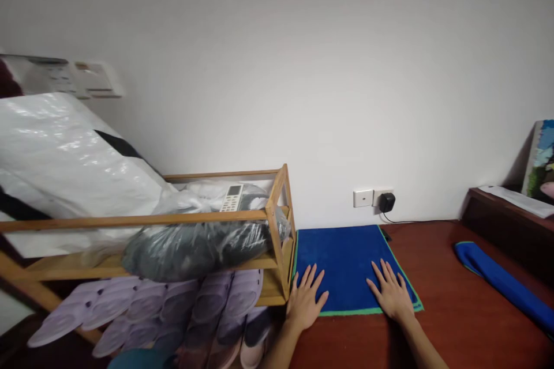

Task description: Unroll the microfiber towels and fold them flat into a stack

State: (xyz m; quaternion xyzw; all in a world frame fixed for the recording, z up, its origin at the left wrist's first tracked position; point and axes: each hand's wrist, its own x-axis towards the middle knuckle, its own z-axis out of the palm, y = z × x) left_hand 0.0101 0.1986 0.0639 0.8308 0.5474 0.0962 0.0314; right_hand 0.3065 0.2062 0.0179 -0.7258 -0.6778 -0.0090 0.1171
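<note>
A blue cloth with green edging lies spread flat on the reddish-brown wooden surface, against the wall. My left hand rests open on its near left corner, fingers spread and pointing away from me. On the near right part, my right hand also lies flat with its fingers apart. Neither hand grips anything. A second blue cloth with green edging, long and narrow in shape, lies apart to the right of my right hand.
A wooden rack stands close by my left hand, holding a plastic-wrapped dark bundle, a remote control and several pale purple clogs. A black plug with a cable sits in the wall. A dark raised ledge borders the right.
</note>
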